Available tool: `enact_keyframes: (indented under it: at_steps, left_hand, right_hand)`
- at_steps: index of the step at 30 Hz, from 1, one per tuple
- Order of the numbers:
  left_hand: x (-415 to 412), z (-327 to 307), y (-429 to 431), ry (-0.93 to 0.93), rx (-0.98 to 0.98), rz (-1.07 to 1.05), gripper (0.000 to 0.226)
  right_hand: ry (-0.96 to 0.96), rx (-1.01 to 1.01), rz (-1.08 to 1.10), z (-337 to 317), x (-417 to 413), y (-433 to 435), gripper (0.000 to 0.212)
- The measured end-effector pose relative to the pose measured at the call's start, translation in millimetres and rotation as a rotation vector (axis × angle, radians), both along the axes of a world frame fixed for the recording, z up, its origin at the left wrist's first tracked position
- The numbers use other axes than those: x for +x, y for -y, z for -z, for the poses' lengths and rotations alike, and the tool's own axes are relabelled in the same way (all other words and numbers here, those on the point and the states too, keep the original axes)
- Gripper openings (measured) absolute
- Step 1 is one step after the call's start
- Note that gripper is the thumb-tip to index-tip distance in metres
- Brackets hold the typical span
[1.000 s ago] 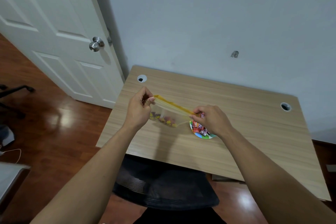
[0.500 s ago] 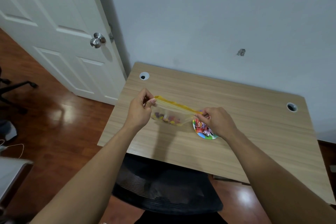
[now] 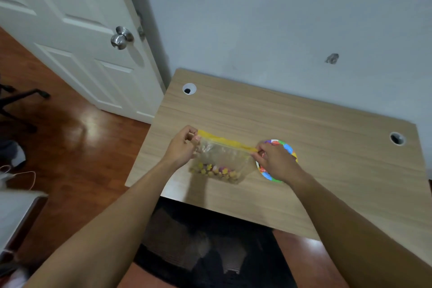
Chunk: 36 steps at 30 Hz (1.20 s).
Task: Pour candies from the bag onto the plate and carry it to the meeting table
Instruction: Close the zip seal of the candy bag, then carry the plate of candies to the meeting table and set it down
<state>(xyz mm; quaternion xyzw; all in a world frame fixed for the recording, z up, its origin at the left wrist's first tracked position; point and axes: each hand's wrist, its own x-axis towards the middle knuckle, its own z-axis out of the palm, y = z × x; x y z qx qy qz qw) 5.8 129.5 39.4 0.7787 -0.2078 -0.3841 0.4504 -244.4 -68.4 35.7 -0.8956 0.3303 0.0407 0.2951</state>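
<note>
A clear zip bag [image 3: 222, 159] with a yellow seal strip hangs upright over the wooden desk [image 3: 327, 147]. Several yellow and pink candies [image 3: 215, 172] lie at its bottom. My left hand [image 3: 181, 147] pinches the bag's left top corner. At the right top corner my right hand [image 3: 275, 161] pinches the strip. Under my right hand lies a small round plate [image 3: 286, 147] with a multicoloured rim, with some wrapped candies on it, mostly hidden by the hand.
A black office chair [image 3: 205, 245] is tucked below the desk's near edge. A white door [image 3: 70, 37] with a steel knob stands at the left. Another chair's base [image 3: 16, 100] is on the wooden floor at far left. Two cable holes pierce the desk's far corners.
The bag now hangs lower and more upright, its candies settled at the bottom. Both hands keep their hold on the top corners. The view has shifted slightly.
</note>
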Motion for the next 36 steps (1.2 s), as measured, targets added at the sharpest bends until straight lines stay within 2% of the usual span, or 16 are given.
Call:
enact_keyframes:
  at_steps: [3,5,8,10,12,16,22,25,30,33,36]
  left_hand:
    - [17,24,16,0.056,0.036,-0.053,0.009]
    - [26,37,26,0.028,0.039,-0.102,0.01]
    - [39,57,39,0.001,0.009,-0.162,0.011]
    - [45,67,44,-0.033,0.025,-0.194,0.028]
    - [42,63,47,0.017,0.07,-0.213,0.041]
    - [25,54,48,0.087,0.072,-0.237,0.039]
    - [-13,61,74,0.017,0.064,-0.138,0.017]
    - [-38,65,98,-0.078,0.042,-0.062,0.02]
    - [-78,91,134,-0.168,0.123,0.045,0.02]
    - [-100,106,151,-0.121,0.191,0.128,0.035]
    - [-119,102,166,-0.044,0.252,0.168,0.034]
  right_hand:
    - [-0.03,0.043,0.093,18,19,8,0.024]
    - [-0.014,0.068,0.202,29,34,13,0.021]
    - [0.069,0.222,0.35,47,50,24,0.003]
    - [0.109,0.296,0.372,58,57,34,0.012]
    - [0.155,0.34,0.39,60,60,40,0.022]
    - [0.145,0.355,0.432,57,52,48,0.029]
    - [0.066,0.296,0.526,58,-4,70,0.033]
    - [0.047,0.259,0.579,66,-43,84,0.029]
    - [0.05,0.247,0.697,85,-98,104,0.029]
    - [0.011,0.261,0.74,97,-122,110,0.033]
    - [-0.042,0.312,0.755,109,-137,114,0.035]
